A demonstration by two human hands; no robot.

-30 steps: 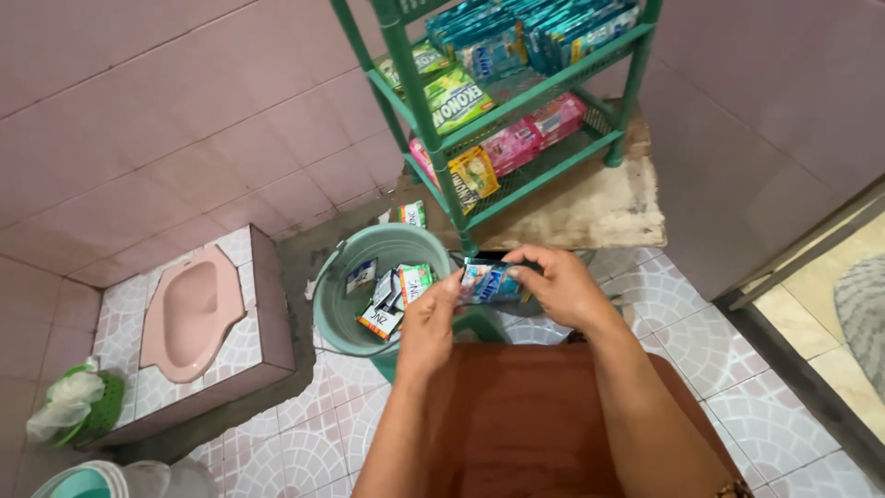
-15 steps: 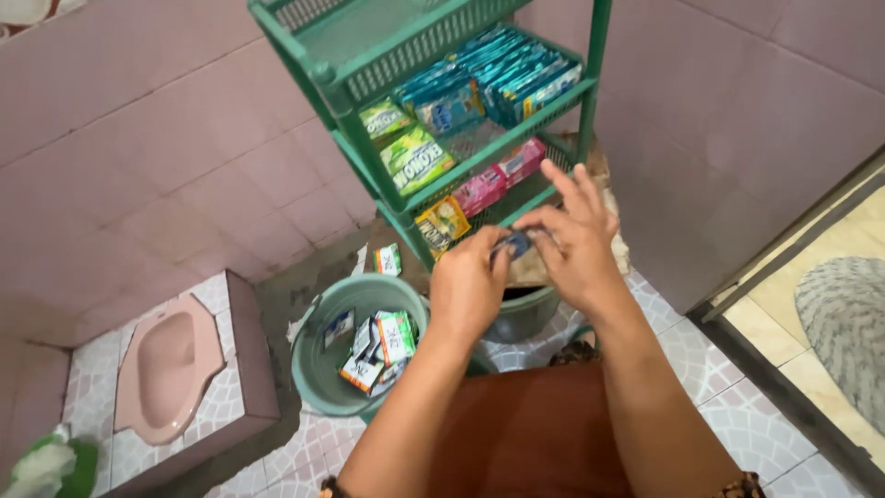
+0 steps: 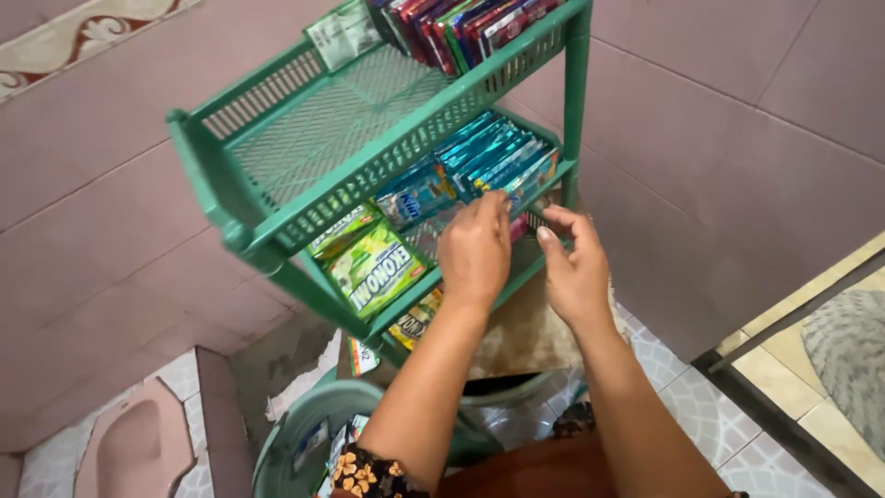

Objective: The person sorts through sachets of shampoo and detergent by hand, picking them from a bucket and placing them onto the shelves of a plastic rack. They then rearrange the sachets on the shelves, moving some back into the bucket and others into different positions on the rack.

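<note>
A green plastic rack (image 3: 277,221) stands against the pink tiled wall. Its middle shelf holds a row of blue sachets (image 3: 489,152) and some green sachets (image 3: 373,272). My left hand (image 3: 475,249) reaches into that shelf, with its fingers closed on a blue sachet at the near end of the blue row. Just to the right, my right hand (image 3: 573,272) has its fingers apart near the shelf's front rail and holds nothing. Pink sachets show between the two hands on the shelf below.
Dark red and green packets (image 3: 452,23) fill the top shelf. A yellow sachet (image 3: 415,321) sits low in the rack. Below on the floor are a green bucket (image 3: 295,433) with several sachets, and a pink squat toilet (image 3: 129,452). A doorway with a grey mat (image 3: 853,341) is on the right.
Both hands rose from over the bucket to the rack's middle shelf, carrying the blue sachet. My right hand let go of it. The view tilted up.
</note>
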